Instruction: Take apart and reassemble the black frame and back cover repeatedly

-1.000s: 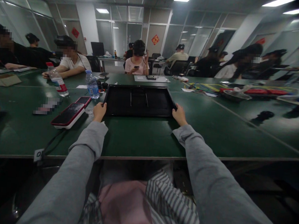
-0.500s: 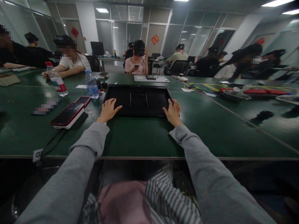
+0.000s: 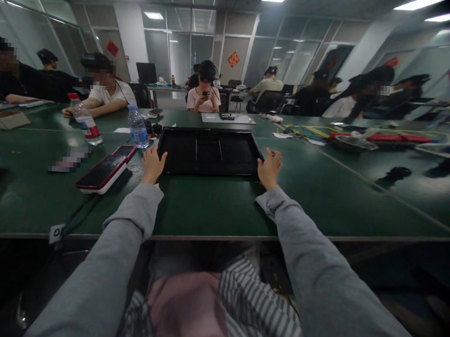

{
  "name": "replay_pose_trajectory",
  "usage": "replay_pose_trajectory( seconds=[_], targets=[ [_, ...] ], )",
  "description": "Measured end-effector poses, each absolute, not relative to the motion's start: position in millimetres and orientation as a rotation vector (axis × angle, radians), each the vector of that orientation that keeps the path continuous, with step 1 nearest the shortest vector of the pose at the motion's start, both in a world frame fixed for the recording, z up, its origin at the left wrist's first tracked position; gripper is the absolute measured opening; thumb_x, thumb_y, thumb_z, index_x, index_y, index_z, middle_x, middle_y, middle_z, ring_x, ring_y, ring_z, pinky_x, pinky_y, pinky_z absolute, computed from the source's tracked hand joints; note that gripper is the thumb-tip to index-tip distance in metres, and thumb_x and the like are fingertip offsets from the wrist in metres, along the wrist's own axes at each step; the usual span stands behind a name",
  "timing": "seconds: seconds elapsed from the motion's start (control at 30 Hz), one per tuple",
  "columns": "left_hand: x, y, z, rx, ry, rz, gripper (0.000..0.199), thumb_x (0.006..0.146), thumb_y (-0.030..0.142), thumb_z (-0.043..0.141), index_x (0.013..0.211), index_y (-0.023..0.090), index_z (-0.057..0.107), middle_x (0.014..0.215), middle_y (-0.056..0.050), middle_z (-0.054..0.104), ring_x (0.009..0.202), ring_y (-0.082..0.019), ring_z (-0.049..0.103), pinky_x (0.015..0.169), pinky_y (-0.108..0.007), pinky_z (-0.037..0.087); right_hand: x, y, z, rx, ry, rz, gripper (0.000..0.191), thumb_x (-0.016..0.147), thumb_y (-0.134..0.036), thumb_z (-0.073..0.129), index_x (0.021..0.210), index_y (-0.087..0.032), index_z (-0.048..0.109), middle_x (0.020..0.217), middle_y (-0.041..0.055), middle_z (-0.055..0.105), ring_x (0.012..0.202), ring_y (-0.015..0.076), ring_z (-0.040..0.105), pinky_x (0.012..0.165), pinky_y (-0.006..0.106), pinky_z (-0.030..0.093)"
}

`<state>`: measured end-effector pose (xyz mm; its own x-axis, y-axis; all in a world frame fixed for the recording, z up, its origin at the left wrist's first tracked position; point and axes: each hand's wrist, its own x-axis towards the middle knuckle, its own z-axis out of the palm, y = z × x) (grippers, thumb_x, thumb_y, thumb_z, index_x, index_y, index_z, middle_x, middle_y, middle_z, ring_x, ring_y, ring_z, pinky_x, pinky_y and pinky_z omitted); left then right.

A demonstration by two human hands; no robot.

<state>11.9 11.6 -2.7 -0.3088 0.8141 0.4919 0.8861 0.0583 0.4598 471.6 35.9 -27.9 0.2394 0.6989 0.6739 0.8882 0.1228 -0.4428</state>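
A black, shallow, rectangular tray-like panel [image 3: 229, 158] with a raised rim lies flat on the green table. Two thin silvery strips run across its middle section. My left hand [image 3: 153, 163] is at the panel's left edge, its thumb against or close by the rim and its fingers apart. On the opposite side, my right hand [image 3: 269, 168] is by the right edge, thumb toward the rim and fingers spread. Whether either hand presses on the panel, I cannot tell. Neither hand is wrapped around anything.
Left of the panel stand a blue-capped bottle [image 3: 138, 127] and a red-capped bottle [image 3: 85, 119]. Nearer lies a red-and-white device [image 3: 103, 171] with a dark screen and cable. Cables and a metal bowl [image 3: 354, 142] are at the right. Several people sit around.
Both hands have moved outward, from over the panel's left and right rims to beside them. The panel stays in place. The person opposite has lowered a hand to the phone.
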Motion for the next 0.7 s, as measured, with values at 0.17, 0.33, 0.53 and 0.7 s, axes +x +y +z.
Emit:
replay_pose_trajectory(
  seconds=[0.17,0.33,0.53,0.7],
  targets=[
    [-11.2,28.5,-14.2,-1.778,-2.460,-1.283,0.046,0.102,0.036,0.049,0.136,0.009,0.063,0.138,-0.019,0.065,0.130,-0.028,0.060,0.109,-0.036,0.044,497.2,50.0,-36.2,-1.694,-1.310,-0.109,0.057,0.092,-0.036,0.050,0.142,-0.007,0.051,0.127,0.0250,0.057,0.128,0.0365,0.051,0.110,0.057,0.039],
    [-17.5,34.8,-20.0,-1.777,-2.463,-1.421,0.041,0.099,0.033,0.053,0.130,0.010,0.068,0.132,-0.016,0.070,0.125,-0.024,0.064,0.105,-0.030,0.046,501.4,59.2,-41.7,-1.626,-1.354,0.119,0.049,0.091,-0.038,0.053,0.133,-0.013,0.059,0.111,0.0177,0.068,0.110,0.0313,0.063,0.105,0.053,0.047],
    [-16.1,33.2,-18.0,-1.773,-2.484,-1.424,0.040,0.099,0.033,0.054,0.129,0.012,0.070,0.131,-0.015,0.071,0.123,-0.024,0.066,0.103,-0.031,0.048,500.5,61.7,-42.9,-1.665,-1.399,0.147,0.048,0.085,-0.024,0.054,0.129,-0.007,0.062,0.124,0.0224,0.068,0.114,0.0305,0.065,0.108,0.048,0.046],
    [-18.6,36.7,-21.3,-1.786,-2.448,-1.454,0.039,0.099,0.033,0.055,0.128,0.010,0.070,0.130,-0.017,0.071,0.123,-0.026,0.065,0.104,-0.031,0.047,500.4,61.2,-41.1,-1.660,-1.394,0.170,0.043,0.085,-0.024,0.054,0.125,-0.011,0.064,0.122,0.0200,0.069,0.115,0.0302,0.065,0.107,0.049,0.047]
  ],
)
